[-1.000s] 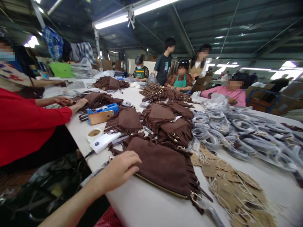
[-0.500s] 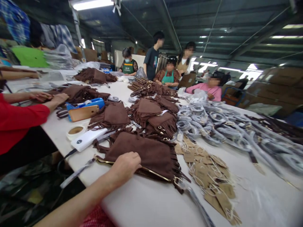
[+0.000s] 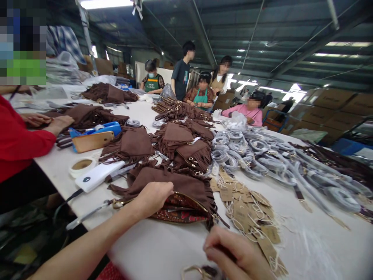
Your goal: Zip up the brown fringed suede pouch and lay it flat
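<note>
Holding the mouth of a brown suede fringed bag (image 3: 175,186) open, the left hand (image 3: 153,196) grips the near zip edge with fingers curled over it, so the patterned red lining (image 3: 177,208) shows inside. Right hand (image 3: 237,254) sits closed near the bottom edge, pinching something dark; what exactly, I cannot tell, though a strap ring (image 3: 198,271) lies just below it. Looks like the opening-up step, with the right hand's piece due to meet the bag, which calls for keeping that mouth wide. Just right of the bag, kraft hang tags (image 3: 247,210); farther out, wrapped straps (image 3: 262,155); left of the hand, a white power bank (image 3: 99,175).
</note>
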`<action>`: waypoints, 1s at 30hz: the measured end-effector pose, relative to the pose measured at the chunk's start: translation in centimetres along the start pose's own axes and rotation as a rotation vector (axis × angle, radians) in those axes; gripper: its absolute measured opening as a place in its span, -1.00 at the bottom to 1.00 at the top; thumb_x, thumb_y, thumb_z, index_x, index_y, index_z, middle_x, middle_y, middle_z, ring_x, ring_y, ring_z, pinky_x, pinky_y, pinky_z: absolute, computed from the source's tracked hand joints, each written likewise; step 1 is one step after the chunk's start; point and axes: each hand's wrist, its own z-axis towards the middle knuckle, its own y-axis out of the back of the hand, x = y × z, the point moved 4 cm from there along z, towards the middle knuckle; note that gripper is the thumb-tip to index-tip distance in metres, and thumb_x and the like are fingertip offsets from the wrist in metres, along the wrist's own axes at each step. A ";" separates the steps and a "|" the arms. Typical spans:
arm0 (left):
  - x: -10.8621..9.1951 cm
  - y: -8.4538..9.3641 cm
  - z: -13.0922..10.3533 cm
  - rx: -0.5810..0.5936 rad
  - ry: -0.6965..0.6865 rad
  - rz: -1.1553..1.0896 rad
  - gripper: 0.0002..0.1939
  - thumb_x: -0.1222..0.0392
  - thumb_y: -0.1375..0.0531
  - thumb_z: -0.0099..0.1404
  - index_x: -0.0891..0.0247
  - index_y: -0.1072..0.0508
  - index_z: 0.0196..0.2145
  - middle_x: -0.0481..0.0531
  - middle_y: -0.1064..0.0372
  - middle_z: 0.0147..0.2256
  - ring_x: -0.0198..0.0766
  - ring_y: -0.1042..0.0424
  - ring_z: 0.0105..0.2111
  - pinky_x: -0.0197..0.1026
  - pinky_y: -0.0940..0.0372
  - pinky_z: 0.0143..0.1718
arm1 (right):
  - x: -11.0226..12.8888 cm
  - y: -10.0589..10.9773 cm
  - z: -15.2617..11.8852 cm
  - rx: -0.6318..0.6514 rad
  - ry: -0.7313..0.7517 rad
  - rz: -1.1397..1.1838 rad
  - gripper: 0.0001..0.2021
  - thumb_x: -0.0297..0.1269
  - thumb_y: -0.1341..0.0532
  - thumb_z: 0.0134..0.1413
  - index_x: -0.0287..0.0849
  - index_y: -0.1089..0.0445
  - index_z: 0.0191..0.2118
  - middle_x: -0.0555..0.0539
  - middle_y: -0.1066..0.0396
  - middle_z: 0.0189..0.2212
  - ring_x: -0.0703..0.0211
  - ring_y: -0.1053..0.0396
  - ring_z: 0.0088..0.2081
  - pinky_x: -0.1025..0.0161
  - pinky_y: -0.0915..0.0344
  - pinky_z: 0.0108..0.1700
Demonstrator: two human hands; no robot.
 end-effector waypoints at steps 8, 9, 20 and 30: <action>0.7 3.6 1.4 -0.052 -0.119 -0.033 -0.92 0.32 -0.10 0.39 0.22 -0.34 -0.29 -0.06 -0.43 -0.37 -0.24 -0.43 -0.36 -0.28 -0.20 -0.37 | -4.7 -5.6 5.4 0.069 -0.032 -0.496 -0.78 -0.51 0.04 0.22 -0.13 -0.28 -0.33 -0.11 -0.44 -0.36 0.07 -0.44 -0.34 0.25 -0.25 -0.34; 0.7 3.8 1.5 -0.055 -0.175 -0.031 -0.92 0.35 -0.09 0.38 0.23 -0.34 -0.26 -0.05 -0.43 -0.35 -0.25 -0.41 -0.36 -0.28 -0.20 -0.36 | -5.1 -5.6 5.3 0.068 -0.037 -0.501 -0.77 -0.52 0.04 0.22 -0.13 -0.28 -0.34 -0.11 -0.43 -0.36 0.06 -0.44 -0.34 0.24 -0.25 -0.33; -4.8 -0.3 -2.2 0.009 -0.448 -0.040 -0.83 0.37 -0.05 0.39 0.33 -0.45 -0.23 0.09 -0.46 -0.24 -0.17 -0.43 -0.27 -0.18 -0.34 -0.24 | -4.3 -3.7 4.4 -0.118 0.077 -0.231 -0.79 -0.41 -0.02 0.28 -0.10 -0.30 -0.37 -0.03 -0.33 -0.38 0.14 -0.35 -0.33 0.28 -0.27 -0.31; -2.8 -0.2 2.7 0.030 -0.267 -0.378 -0.72 0.45 -0.17 0.17 0.18 -0.54 -0.22 -0.02 -0.55 -0.15 -0.18 -0.48 -0.17 -0.25 -0.38 -0.13 | -5.1 -2.6 5.1 -0.091 0.023 -0.307 -0.81 -0.29 -0.03 0.31 -0.09 -0.31 -0.34 -0.05 -0.39 -0.39 0.11 -0.38 -0.34 0.26 -0.29 -0.30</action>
